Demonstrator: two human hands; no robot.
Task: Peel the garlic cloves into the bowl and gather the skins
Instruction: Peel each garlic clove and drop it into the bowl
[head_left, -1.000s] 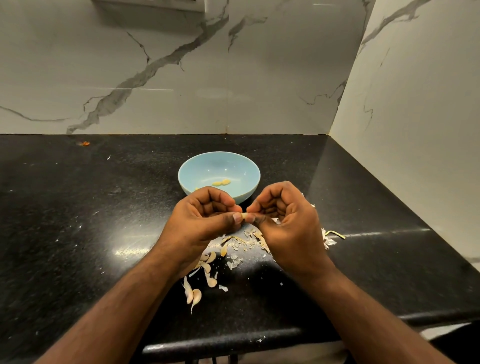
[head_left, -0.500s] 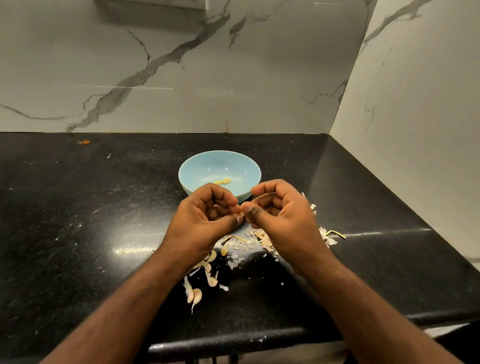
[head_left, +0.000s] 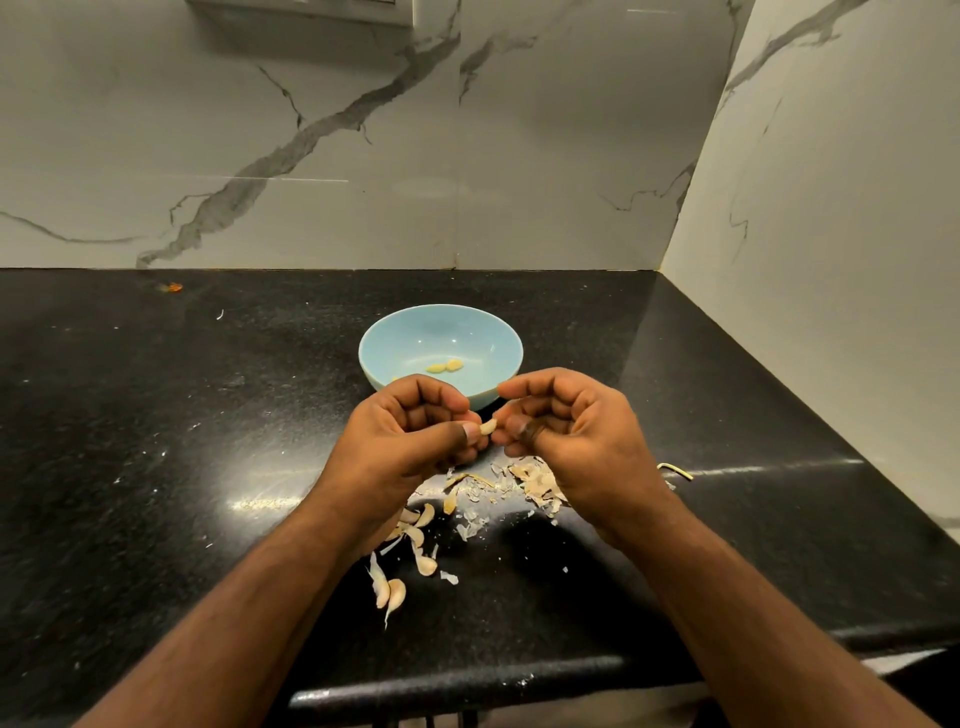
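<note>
My left hand (head_left: 410, 441) and my right hand (head_left: 571, 441) meet just above the black counter, in front of the bowl. Between their fingertips is a small pale garlic clove (head_left: 488, 427); the left thumb and fingers pinch it, and the right fingertips touch its other end. The light blue bowl (head_left: 395, 338) stands behind the hands with two peeled cloves (head_left: 444, 367) inside. Several unpeeled cloves (head_left: 395, 592) lie on the counter under my left wrist. Loose papery skins (head_left: 535, 483) are scattered below my right hand.
The black stone counter (head_left: 156, 441) ends at a front edge (head_left: 467, 680) close to my body. Marble walls close it at the back and on the right. A small orange scrap (head_left: 174, 287) lies far left at the back. A thin yellowish stem (head_left: 675, 470) lies right of the skins.
Both hands have lifted slightly and drawn a little apart, so the clove now shows between the fingertips. The bowl and the cloves on the counter stay put.
</note>
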